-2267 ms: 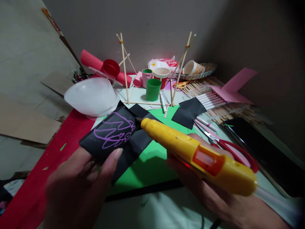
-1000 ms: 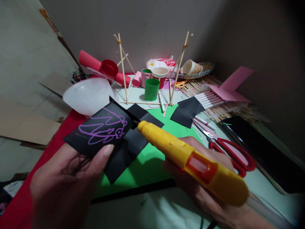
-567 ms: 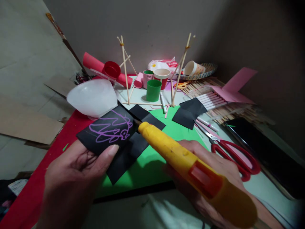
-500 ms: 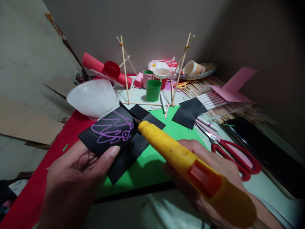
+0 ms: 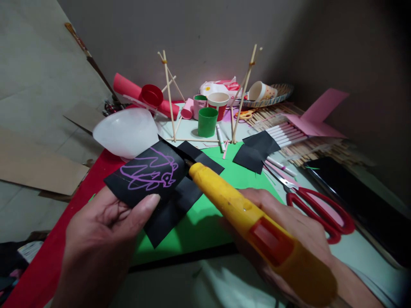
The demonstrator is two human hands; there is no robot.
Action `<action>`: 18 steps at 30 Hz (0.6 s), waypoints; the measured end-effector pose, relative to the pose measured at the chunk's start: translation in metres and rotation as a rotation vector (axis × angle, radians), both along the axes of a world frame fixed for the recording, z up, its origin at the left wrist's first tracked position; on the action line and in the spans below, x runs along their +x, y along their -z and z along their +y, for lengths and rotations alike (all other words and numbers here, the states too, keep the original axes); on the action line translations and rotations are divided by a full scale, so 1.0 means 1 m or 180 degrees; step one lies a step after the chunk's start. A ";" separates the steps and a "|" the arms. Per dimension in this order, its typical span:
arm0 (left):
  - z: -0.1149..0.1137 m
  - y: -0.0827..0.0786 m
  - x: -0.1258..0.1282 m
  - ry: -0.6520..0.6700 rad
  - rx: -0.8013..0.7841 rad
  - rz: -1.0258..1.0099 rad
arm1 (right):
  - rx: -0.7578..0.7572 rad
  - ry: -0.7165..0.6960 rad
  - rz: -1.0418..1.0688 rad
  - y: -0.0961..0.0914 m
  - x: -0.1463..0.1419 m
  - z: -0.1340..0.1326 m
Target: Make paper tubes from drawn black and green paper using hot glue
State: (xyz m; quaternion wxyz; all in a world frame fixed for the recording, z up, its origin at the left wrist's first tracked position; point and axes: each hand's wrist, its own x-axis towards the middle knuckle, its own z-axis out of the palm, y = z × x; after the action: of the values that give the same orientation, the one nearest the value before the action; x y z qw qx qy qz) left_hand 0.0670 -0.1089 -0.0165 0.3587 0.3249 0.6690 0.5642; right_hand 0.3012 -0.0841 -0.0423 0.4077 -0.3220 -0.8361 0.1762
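My left hand [image 5: 102, 239] pinches a black paper square [image 5: 146, 175] with a purple bird-like drawing, thumb on top, holding it above the table. My right hand [image 5: 289, 231] grips a yellow glue gun [image 5: 250, 222] with a red window. The gun's nozzle touches the right edge of the drawn square. Under it a second piece of black paper [image 5: 180, 192] lies on a green sheet [image 5: 205, 218].
Red scissors [image 5: 321, 209] lie right of the green sheet. A white plastic bowl [image 5: 126, 132], wooden stick frames [image 5: 205, 102], green cup [image 5: 207, 122], other cups, pink-and-white straws [image 5: 285, 134], pink paper and a dark phone [image 5: 356, 201] crowd the back and right. Red paper [image 5: 48, 252] covers the left.
The view shifted slightly. Both hands keep their hold; the glue gun nozzle stays at the square's right edge, with the square tilted a little flatter than at first.
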 end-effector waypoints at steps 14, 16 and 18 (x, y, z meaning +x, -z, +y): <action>0.009 -0.014 0.007 0.0164 0.0018 -0.0449 | -0.0017 -0.0094 -0.0170 -0.003 -0.001 0.001; 0.009 -0.014 0.007 0.0156 -0.0010 -0.0473 | -0.0061 -0.0112 -0.0214 -0.004 -0.001 0.001; 0.008 -0.014 0.006 0.0138 0.0003 -0.0496 | -0.0043 -0.0122 -0.0301 -0.005 0.000 0.001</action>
State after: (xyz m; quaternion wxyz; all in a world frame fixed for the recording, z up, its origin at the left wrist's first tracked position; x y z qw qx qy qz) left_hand 0.0732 -0.1010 -0.0027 0.4218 0.2946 0.6315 0.5801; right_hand 0.3010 -0.0829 -0.0378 0.3622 -0.3167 -0.8592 0.1742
